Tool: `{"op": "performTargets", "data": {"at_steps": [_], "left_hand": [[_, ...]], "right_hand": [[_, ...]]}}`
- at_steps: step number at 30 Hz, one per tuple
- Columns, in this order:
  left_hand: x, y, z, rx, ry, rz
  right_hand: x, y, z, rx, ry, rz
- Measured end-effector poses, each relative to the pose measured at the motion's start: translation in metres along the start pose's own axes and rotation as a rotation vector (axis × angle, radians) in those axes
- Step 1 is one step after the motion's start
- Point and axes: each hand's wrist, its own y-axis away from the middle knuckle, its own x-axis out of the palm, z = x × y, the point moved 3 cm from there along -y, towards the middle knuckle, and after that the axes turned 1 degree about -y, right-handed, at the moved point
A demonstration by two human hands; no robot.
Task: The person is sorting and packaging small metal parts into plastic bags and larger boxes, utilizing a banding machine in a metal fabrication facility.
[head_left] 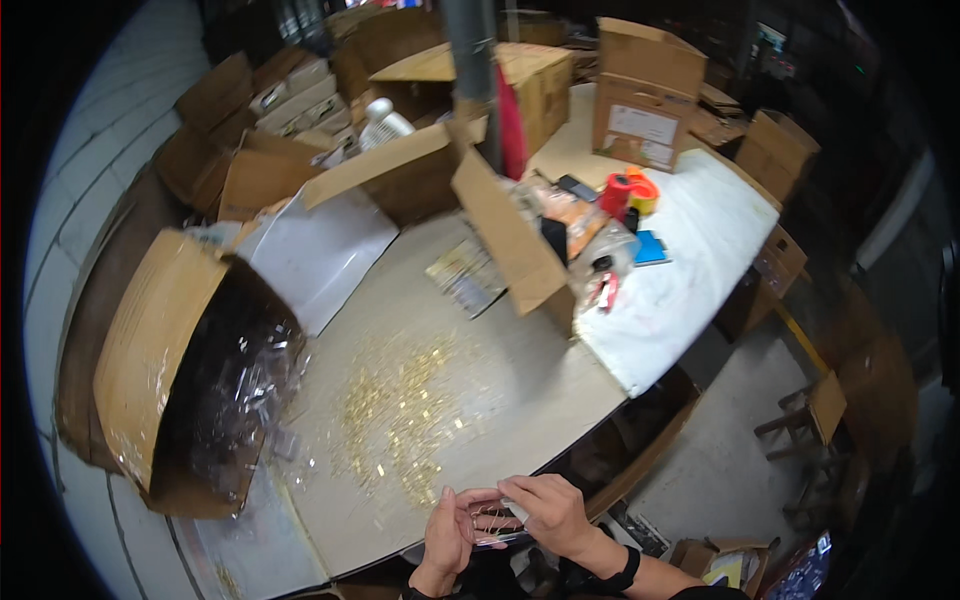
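Note:
My left hand (450, 535) and my right hand (550, 510) meet at the table's near edge, around a small clear plastic piece (496, 527) that looks like a little case. The left palm is turned up beneath it, with fingers curled along its far side. On its right side the right hand pinches it, knuckles up; the thumb and fingertips are partly hidden. Beyond the hands, many small shiny gold pieces (400, 410) lie loosely spread on the table (530, 400). They are too small and blurred to name.
At left, a cardboard box (165, 350) on its side holds clear plastic pieces (260, 385). Open flaps of another carton (510, 235) stand behind the gold pieces. Tape rolls (615, 195) and a blue pad (651, 247) lie on the white surface. A post (470, 70) rises behind.

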Motion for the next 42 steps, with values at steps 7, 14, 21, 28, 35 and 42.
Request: {"op": "performTargets", "data": {"at_steps": [7,14,21,28,35,42], "left_hand": [[0.133,-0.039,0.081,-0.01,-0.235,-0.058],[0.312,-0.093,0.221,-0.309,-0.208,0.088],[0.432,-0.157,0.3,-0.49,-0.251,0.325],[0.467,-0.238,0.288,-0.389,-0.272,0.326],[0.478,-0.35,0.233,0.048,-0.233,0.059],[0.496,-0.426,0.203,0.131,-0.28,-0.171]], "right_hand": [[-0.125,0.082,-0.071,-0.033,0.161,-0.248],[-0.306,0.195,-0.142,0.128,0.387,-0.121],[-0.406,0.247,-0.213,0.241,0.578,0.183],[-0.436,0.185,-0.315,0.313,0.249,0.391],[-0.466,0.05,-0.419,0.193,0.079,0.253],[-0.491,-0.064,-0.491,0.386,-0.106,0.396]]}}
